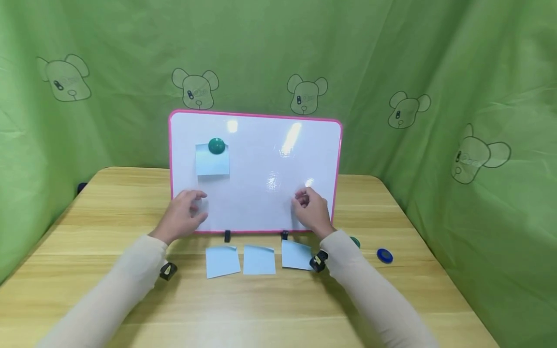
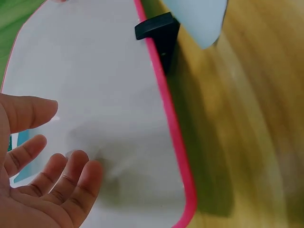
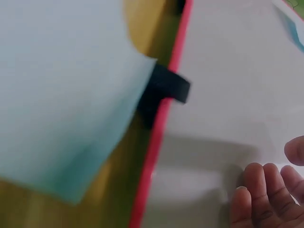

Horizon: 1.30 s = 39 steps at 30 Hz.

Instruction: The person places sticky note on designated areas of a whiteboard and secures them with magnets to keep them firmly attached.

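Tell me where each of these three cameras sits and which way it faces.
Head: worn on the head, facing forward and down at the whiteboard and table; the left hand, right hand and both sleeves show.
Left wrist: on that wrist, facing the board and its pink frame; the left hand shows at lower left.
Right wrist: on that wrist, facing the board past a close blue note; the right hand shows partly, lower right.
Shared: both wrist views show the board and pink frame.
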Available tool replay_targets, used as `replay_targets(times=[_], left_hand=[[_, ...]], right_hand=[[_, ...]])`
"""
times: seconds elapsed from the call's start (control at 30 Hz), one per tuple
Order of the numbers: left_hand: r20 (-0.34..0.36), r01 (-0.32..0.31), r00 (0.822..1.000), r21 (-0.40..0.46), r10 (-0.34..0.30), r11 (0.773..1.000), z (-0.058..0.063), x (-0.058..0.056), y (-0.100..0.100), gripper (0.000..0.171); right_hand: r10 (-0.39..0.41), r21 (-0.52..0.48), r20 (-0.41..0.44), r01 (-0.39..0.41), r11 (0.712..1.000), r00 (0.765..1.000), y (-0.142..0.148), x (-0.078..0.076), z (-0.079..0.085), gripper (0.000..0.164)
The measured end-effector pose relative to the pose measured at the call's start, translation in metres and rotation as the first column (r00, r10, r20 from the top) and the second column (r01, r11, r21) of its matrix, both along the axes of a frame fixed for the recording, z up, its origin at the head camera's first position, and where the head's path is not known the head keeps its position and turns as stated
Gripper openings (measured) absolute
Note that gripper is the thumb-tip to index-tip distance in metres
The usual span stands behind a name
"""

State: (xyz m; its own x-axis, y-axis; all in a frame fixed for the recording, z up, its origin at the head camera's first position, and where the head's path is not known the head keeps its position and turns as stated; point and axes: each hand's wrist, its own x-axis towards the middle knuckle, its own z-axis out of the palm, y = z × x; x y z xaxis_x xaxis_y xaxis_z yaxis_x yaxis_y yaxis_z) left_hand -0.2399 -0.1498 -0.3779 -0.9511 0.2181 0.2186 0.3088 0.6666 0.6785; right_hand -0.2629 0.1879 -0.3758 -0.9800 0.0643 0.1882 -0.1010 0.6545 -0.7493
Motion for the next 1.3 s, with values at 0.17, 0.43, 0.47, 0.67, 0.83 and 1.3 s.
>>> replay_targets(times=[0.17, 0.43, 0.47, 0.67, 0.83, 1.3], left_hand=[[0.011, 0.012, 1.0, -0.006, -0.012, 1.0, -0.003, 0.005, 0.001, 0.043], [0.038, 0.038, 0.999, -0.021, -0.037, 0.999, -0.009, 0.012, 0.003, 0.043], [0.049, 0.038, 0.998, -0.023, -0.036, 0.999, -0.009, 0.012, 0.003, 0.043], [0.074, 0.038, 0.997, -0.041, -0.035, 0.998, -0.015, 0.015, 0.006, 0.044], [0.081, 0.056, 0.995, -0.053, -0.052, 0.997, -0.02, 0.019, 0.008, 0.044], [0.152, 0.095, 0.985, -0.066, -0.084, 0.993, -0.034, 0.03, 0.011, 0.048]], right_hand=[[0.012, 0.051, 0.004, -0.012, 0.999, 1.0, 0.015, 0.005, -0.007, 0.02], [-0.002, 0.083, 0.019, 0.0, 0.997, 1.0, 0.042, 0.01, -0.019, 0.021], [-0.006, 0.085, 0.021, 0.004, 0.996, 1.0, 0.046, 0.011, -0.021, 0.021], [-0.019, 0.101, 0.051, 0.014, 0.995, 0.999, 0.064, 0.016, -0.026, 0.022], [-0.017, 0.145, 0.094, 0.004, 0.989, 0.995, 0.074, 0.022, -0.025, 0.023], [-0.025, 0.192, 0.19, -0.012, 0.981, 0.981, 0.096, 0.034, -0.027, 0.031]])
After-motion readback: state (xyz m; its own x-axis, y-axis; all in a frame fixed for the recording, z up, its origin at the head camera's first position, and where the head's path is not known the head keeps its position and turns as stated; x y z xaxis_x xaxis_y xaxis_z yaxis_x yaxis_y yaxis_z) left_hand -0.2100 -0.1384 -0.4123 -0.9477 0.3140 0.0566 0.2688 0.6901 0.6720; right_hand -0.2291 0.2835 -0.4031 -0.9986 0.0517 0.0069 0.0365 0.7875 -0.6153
